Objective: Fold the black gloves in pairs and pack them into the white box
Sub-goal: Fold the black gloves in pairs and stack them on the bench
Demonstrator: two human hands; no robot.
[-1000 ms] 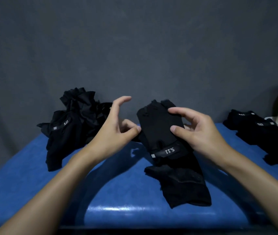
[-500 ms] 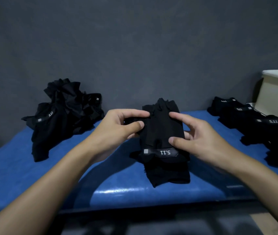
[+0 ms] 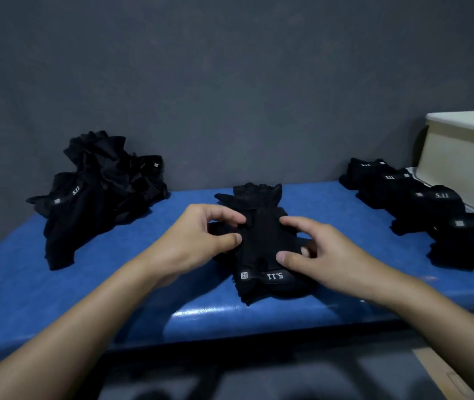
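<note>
1. Change from the earlier views: the glove pair (image 3: 261, 241), previously held up with its lower glove hanging free, has been brought down onto the blue table (image 3: 57, 298). The hanging glove is now gathered beneath the upper one.
2. Left hand (image 3: 201, 238): the left edge of the pair is pinched between the thumb and the curled fingers.
3. Right hand (image 3: 319, 252): the right edge is gripped, with the thumb set just above the lettered wrist strap and the forefinger placed further up.
4. Position: the pair lies at the centre of the table, near its front edge. It is flanked by the loose heap (image 3: 100, 194) of unfolded gloves on the left and the row of folded pairs (image 3: 438, 209) on the right. The white box (image 3: 466, 157) stands behind that row, well apart from the pair; its contents cannot be seen.
5. Handling, as judged: the gloves are taken to be light, soft and limp, so the layers may slide apart or spring open when released. The wrist strap appears to be the firmest part.
6. Recommended hold: both layers should be clamped together at the strap end while the finger end is folded over, and the folded bundle should then be carried pinched through its full thickness.
</note>
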